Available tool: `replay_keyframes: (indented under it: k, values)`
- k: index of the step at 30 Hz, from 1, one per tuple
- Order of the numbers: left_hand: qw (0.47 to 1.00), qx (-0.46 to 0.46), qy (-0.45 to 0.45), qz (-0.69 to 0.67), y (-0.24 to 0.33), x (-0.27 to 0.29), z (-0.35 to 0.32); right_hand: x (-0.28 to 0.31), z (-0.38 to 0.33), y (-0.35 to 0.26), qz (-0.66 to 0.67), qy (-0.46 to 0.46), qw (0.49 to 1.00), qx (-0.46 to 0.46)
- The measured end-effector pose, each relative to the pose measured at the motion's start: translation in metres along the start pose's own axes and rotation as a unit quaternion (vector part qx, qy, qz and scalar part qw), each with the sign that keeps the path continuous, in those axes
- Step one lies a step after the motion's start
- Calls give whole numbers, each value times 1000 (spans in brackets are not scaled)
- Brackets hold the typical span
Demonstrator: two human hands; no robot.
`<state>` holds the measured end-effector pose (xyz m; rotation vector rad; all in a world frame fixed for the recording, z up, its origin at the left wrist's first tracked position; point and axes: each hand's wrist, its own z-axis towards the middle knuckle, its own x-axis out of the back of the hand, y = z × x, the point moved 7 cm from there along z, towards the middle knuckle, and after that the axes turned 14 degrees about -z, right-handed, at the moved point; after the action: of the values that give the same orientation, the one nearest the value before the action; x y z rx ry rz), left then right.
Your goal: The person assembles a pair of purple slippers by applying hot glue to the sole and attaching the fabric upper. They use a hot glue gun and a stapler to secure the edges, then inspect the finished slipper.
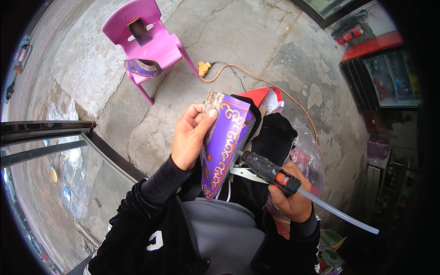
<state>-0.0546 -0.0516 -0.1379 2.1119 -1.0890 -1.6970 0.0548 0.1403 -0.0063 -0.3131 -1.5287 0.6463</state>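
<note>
My left hand (190, 135) grips a stiff purple panel (225, 142) with gold scrollwork, thumb on its front near the top. Brown-and-white fuzzy trim (212, 101) runs along the panel's left edge, under my fingers. My right hand (293, 197) is wrapped round a black hot glue gun (263, 166) with an orange part. Its nozzle points at the panel's right edge; whether it touches, I cannot tell. From the gun's rear sticks out a long translucent glue stick (341, 213). The panel is held tilted above my lap.
A pink plastic chair (166, 51) bears a curved purple band (143, 68) and a dark rectangular object (139, 31). An orange cord (270, 85) with a yellow connector (203, 68) crosses the concrete. At left is a dark metal frame (46, 130); at right, a clear plastic bag (305, 153).
</note>
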Motion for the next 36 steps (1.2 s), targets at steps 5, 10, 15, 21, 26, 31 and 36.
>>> replay_keyframes:
  k: [5,10,15,21,26,31,36]
  values:
    - [1000,-1,-1,5,0,0,0,5,1,6,-9,17,999,-31]
    - [1000,-3,-3,1,0,0,-1,7,4,7,-9,44,999,-15]
    - [1000,-2,-1,1,0,1,-1,9,6,5,-3,40,999,-6]
    - [1000,0,-5,-5,0,1,-1,8,11,5,-16,39,999,-10]
    - [1000,2,-2,-8,0,1,-1,10,13,10,-32,66,997,-19]
    - [1000,7,-4,-27,-2,2,0,8,14,13,-26,71,996,-37]
    - [999,13,-16,-34,-4,4,1,8,14,12,-26,42,998,-38]
